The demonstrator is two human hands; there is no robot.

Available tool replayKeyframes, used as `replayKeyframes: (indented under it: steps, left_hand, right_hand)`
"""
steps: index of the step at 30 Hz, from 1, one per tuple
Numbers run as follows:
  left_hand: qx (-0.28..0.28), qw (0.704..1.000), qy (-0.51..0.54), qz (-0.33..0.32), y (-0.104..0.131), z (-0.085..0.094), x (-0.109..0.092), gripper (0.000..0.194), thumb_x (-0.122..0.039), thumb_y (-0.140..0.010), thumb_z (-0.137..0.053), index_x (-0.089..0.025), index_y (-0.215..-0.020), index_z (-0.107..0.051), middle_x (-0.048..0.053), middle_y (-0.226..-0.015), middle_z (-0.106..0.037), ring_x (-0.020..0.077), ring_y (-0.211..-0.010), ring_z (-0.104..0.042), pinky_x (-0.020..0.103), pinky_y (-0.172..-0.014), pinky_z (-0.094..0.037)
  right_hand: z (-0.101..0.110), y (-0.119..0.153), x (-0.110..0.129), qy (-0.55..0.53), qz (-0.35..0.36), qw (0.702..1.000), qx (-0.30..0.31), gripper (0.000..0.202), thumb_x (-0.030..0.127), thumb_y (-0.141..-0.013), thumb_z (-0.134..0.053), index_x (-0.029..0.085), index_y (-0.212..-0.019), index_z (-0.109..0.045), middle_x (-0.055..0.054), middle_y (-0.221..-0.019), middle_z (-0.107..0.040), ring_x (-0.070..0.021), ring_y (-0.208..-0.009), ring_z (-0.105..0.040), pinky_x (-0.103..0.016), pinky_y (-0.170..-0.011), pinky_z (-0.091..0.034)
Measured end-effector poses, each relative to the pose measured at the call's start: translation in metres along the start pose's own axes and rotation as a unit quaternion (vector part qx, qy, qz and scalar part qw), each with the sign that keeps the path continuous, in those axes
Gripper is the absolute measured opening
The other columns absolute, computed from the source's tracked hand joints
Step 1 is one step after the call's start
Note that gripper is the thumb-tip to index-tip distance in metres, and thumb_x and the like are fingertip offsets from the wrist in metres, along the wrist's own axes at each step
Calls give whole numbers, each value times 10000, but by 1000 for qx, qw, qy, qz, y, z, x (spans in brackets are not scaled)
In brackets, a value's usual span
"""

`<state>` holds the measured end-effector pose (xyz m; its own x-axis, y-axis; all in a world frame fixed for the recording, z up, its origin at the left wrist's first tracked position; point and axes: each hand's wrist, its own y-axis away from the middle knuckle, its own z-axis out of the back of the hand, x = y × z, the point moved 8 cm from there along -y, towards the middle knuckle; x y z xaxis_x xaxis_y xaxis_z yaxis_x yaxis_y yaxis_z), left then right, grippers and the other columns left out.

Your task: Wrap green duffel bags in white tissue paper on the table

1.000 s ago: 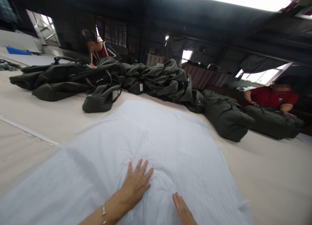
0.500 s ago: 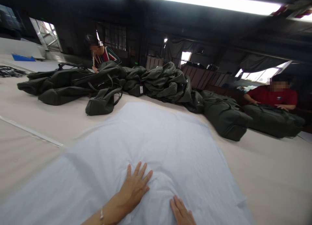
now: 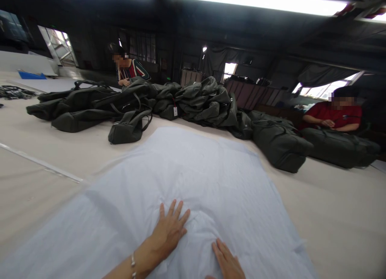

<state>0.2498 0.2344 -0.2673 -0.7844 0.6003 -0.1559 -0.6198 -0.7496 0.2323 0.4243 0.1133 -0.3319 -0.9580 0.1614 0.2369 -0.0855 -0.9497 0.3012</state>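
Observation:
A large white sheet of thin fabric point(image 3: 193, 170) lies spread over the wide beige table point(image 3: 45, 150). My left hand point(image 3: 169, 230) rests flat on it near the bottom edge, fingers spread, with a bracelet at the wrist. My right hand point(image 3: 227, 263) lies flat on the sheet just to the right, partly cut off by the frame. The cloth is slightly wrinkled between the two hands. Neither hand holds anything.
A long heap of dark green bags point(image 3: 196, 100) runs across the far side of the table. One small bag point(image 3: 128, 128) stands apart in front. A person in a striped top point(image 3: 131, 69) works at the far left, another in red point(image 3: 337, 116) at the right.
My hands have stayed on the sheet, the right one shifting slightly closer to the left. The person in red has pulled a hand back off the bag.

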Motion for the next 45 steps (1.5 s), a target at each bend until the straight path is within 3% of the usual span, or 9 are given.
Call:
replayKeyframes:
  steps: [4, 8, 13, 16, 20, 23, 26, 32, 45]
  left_hand:
    - [-15, 1000, -8, -8, -1, -1, 0, 642, -154, -885, -559, -321, -1482, -389, 127, -1574, -286, 412, -1449, -224, 772, -1061, -185]
    - [-52, 998, -48, -2, 1, -2, 3, 530, -175, -938, -510, -314, -1446, -455, 140, -1555, -341, 421, -1428, -284, 759, -1044, -231]
    - [-72, 993, -91, -37, -8, -5, 2, 469, -214, -993, -433, -287, -1456, -437, 147, -1557, -348, 416, -1432, -281, 767, -1024, -228]
    - [-81, 990, -107, -49, -6, -4, 1, 465, -199, -1004, -418, -278, -1462, -423, 145, -1554, -358, 406, -1427, -299, 765, -1026, -223]
    - [-92, 988, -118, -50, -4, -1, 2, 466, -175, -1002, -429, -284, -1455, -433, 136, -1544, -381, 396, -1419, -320, 754, -1029, -236]
    - [-78, 988, -123, -43, -7, -2, 3, 454, -188, -1020, -389, -298, -1460, -418, 116, -1546, -383, 376, -1425, -318, 735, -1034, -256]
    - [-65, 988, -132, -38, -8, -1, 2, 460, -192, -1026, -375, -313, -1469, -393, 95, -1555, -368, 352, -1431, -317, 704, -1052, -265]
    - [-52, 987, -147, -21, -7, -1, 3, 456, -207, -1042, -317, -338, -1477, -358, 65, -1568, -339, 344, -1441, -306, 698, -1042, -289]
    - [-53, 987, -146, -28, -3, 8, -3, 458, -186, -1022, -362, -322, -1459, -385, 90, -1553, -366, 359, -1432, -319, 704, -1020, -316]
  right_hand:
    - [34, 17, 15, -93, 15, 995, 26, 693, 441, -850, -588, 144, -1455, -424, -140, -1518, -360, -300, -1408, -355, -499, -1133, -348]
    - [115, 79, 17, -161, -9, 979, -126, 550, 410, -903, -536, 167, -1396, -515, -103, -1459, -493, -249, -1379, -427, -474, -1178, -290]
    - [192, 216, -98, -236, -193, 894, -329, 379, 498, -885, -517, 226, -1048, -723, -93, -1119, -727, -262, -1071, -654, -413, -1007, -482]
    - [178, 311, -190, -281, -420, 804, -312, 449, 621, -685, -621, 229, -878, -724, -102, -1029, -741, -315, -1062, -641, -418, -988, -476]
    - [109, 373, -224, -379, -486, 763, -197, 587, 638, -482, -730, 198, -869, -723, -146, -969, -738, -366, -983, -668, -473, -798, -546]
    - [48, 386, -211, -498, -450, 725, -156, 815, 634, -495, -774, 261, -1207, -635, -110, -1151, -697, -323, -1021, -664, -423, -734, -556]
    - [26, 378, -208, -493, -390, 749, -208, 693, 581, -538, -785, 237, -1129, -671, -77, -1071, -726, -307, -1029, -655, -404, -879, -518]
    - [45, 334, -235, -452, -405, 740, -290, 672, 581, -576, -734, 239, -1148, -650, -64, -1061, -716, -283, -956, -653, -366, -814, -520]
    - [92, 310, -268, -539, -368, 740, -165, 607, 655, -561, -781, 243, -1006, -751, -90, -1298, -642, -316, -1299, -471, -490, -1103, -297]
